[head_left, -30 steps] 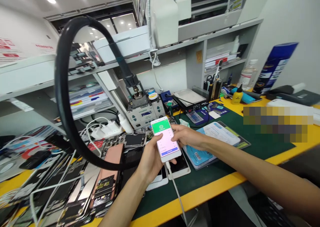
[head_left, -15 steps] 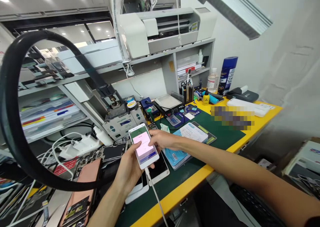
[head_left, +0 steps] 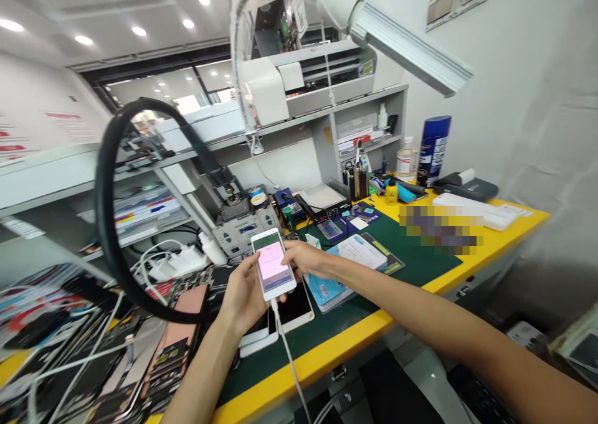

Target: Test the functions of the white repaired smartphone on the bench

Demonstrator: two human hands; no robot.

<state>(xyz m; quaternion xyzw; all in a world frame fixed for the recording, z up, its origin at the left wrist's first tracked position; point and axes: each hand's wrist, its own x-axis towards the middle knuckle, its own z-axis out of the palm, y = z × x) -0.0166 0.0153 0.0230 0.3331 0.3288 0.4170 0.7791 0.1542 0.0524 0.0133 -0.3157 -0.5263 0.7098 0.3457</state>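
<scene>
A white smartphone (head_left: 271,259) with a pinkish lit screen is held up between my hands, above the bench. My left hand (head_left: 243,293) wraps its left edge and back, the thumb along the side. At its right edge my right hand (head_left: 301,259) grips the phone, with the thumb over the screen; the other fingers are mostly hidden behind it. A white charging cable (head_left: 284,337) is plugged into the phone's bottom end and hangs down past the bench edge. Below the phone lie a white tablet with a dark screen (head_left: 299,309) and other white devices, partly covered by my hands.
On the green mat (head_left: 341,327), blue-and-white packets (head_left: 350,262) lie right of my hands. Phone parts (head_left: 182,324) crowd the left side. A thick black hose (head_left: 105,212) loops up from the soldering station (head_left: 247,228). A blue spray can (head_left: 433,150) stands at the back right.
The view has shifted left and tilted up a little. My left thumb has moved off the screen to the phone's left edge; my right thumb stays over the screen.
</scene>
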